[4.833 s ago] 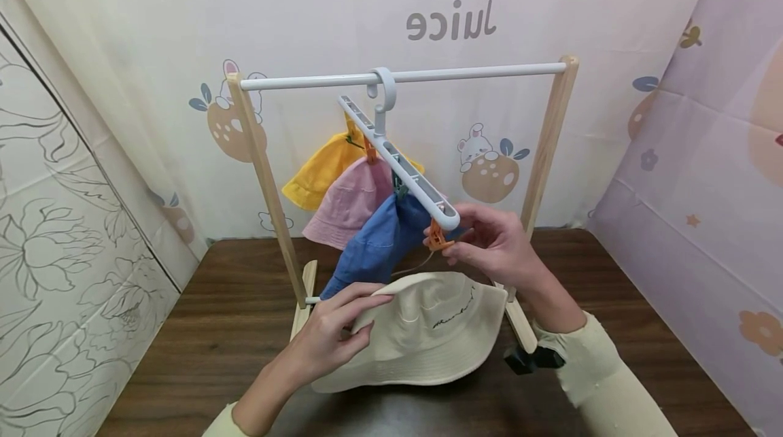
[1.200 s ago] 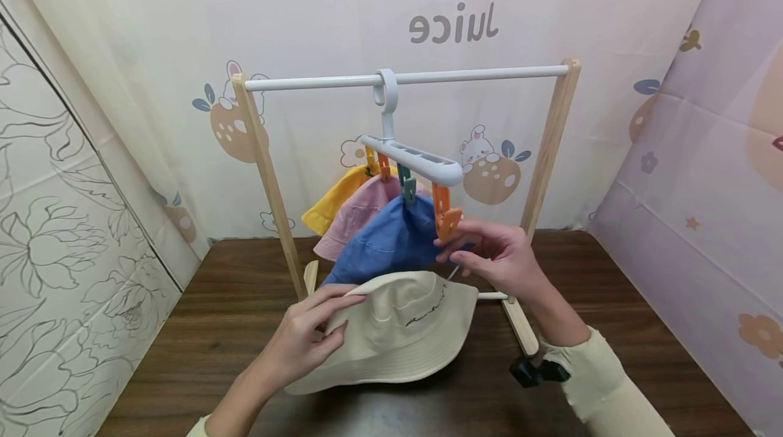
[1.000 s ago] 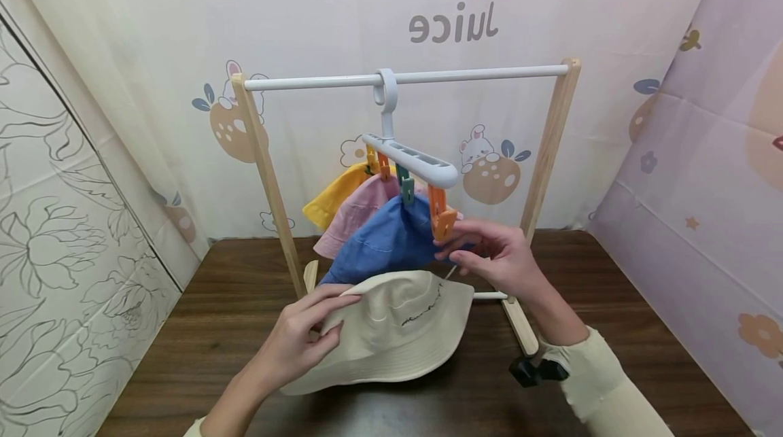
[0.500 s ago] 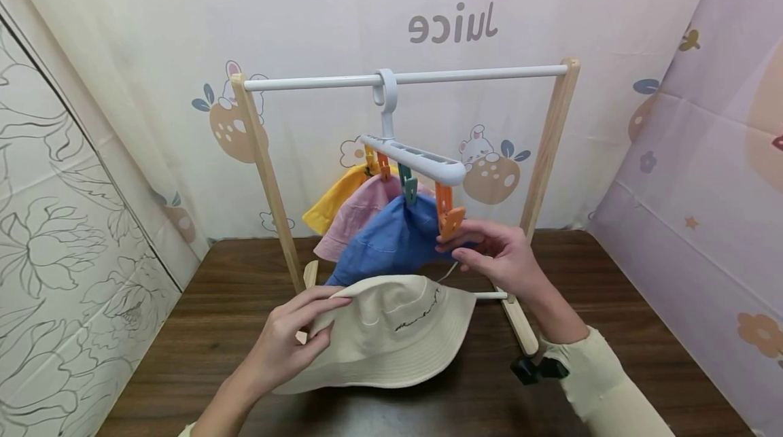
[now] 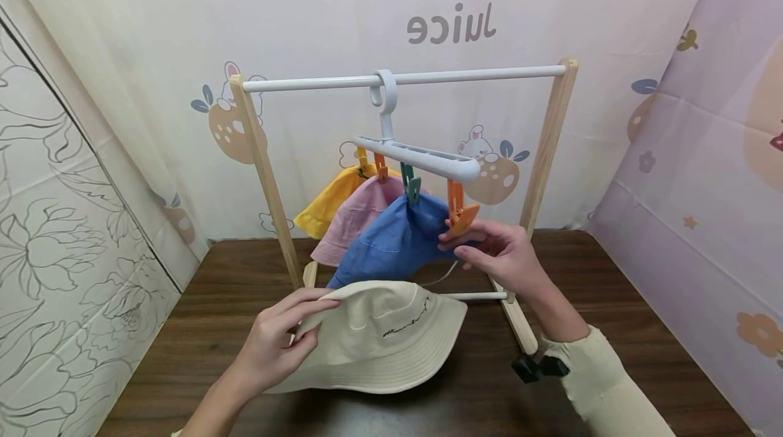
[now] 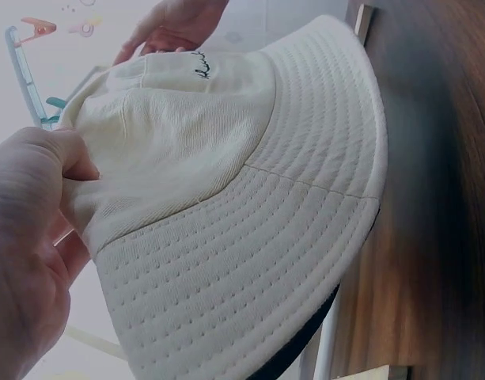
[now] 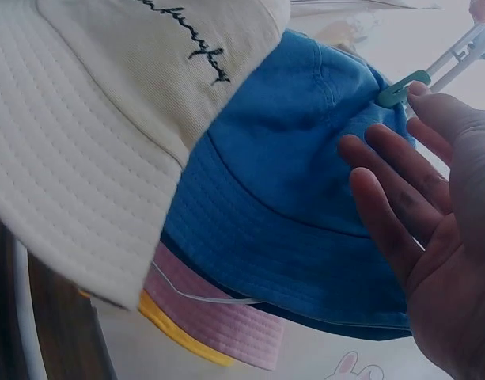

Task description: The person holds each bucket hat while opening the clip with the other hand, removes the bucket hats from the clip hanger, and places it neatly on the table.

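Note:
My left hand [image 5: 273, 338] pinches the crown of a cream bucket hat [image 5: 391, 335] with dark script stitched on it. In the left wrist view the left thumb and fingers hold the fabric of the hat [image 6: 187, 134]. My right hand [image 5: 498, 253] is at an orange clothespin [image 5: 461, 213] on the near end of a white clip hanger [image 5: 428, 157]; its fingers look loosely extended in the right wrist view. Whether they touch the clothespin is unclear. Behind the cream hat, a blue bucket hat [image 5: 388, 240] hangs from a green clothespin [image 5: 411, 184].
Pink [image 5: 355, 219] and yellow [image 5: 327, 202] bucket hats hang farther back on the hanger. A white rail [image 5: 483, 75] with wooden posts [image 5: 550, 145] carries it above the dark wooden table [image 5: 202, 315]. A patterned curtain [image 5: 318, 9] stands behind.
Over the last second my left hand and the cream hat have drifted left and slightly down. The hanger's near end has swung right with the orange clothespin. My right hand has barely moved.

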Tool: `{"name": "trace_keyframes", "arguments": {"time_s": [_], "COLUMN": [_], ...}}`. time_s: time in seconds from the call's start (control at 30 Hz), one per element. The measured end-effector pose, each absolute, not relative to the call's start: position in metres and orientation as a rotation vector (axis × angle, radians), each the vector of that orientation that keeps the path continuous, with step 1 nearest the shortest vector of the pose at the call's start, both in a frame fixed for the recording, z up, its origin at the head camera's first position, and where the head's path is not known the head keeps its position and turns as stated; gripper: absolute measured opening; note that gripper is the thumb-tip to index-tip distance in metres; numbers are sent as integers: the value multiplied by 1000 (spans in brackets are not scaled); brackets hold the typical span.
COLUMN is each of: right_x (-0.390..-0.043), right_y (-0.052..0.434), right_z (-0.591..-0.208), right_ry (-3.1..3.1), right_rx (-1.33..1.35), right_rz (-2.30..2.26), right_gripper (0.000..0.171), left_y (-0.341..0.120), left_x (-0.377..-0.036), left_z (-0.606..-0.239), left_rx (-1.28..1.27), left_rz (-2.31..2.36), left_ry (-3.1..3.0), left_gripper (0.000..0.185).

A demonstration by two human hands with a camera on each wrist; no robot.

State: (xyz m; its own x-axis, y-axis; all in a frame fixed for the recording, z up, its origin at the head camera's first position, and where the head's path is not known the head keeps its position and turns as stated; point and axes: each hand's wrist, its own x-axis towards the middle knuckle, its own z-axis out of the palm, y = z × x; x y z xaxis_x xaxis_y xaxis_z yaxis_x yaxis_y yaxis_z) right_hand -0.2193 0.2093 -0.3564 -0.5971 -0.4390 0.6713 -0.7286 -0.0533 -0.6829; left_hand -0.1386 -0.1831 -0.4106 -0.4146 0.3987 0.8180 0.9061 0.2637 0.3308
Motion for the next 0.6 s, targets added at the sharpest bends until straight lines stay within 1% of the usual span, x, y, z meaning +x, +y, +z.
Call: {"name": "trace_keyframes", "arguments": {"time_s": [0.37, 0.6], "right_x": [-223, -224], "right_y": [212, 214], "right_z": [-358, -359], "right_ry": [-1958, -1967], "right_rx": [1263, 1247], "right_rz": [1710, 1717], "right_gripper": [30, 36], "left_y": [-197, -205], "left_x": [-137, -137], "left_z": [-410, -408], "left_rx": [-1153, -1146], "left_rz": [-1165, -1170], "left_ry": [-1913, -1918], "left_gripper": [60, 60]}}
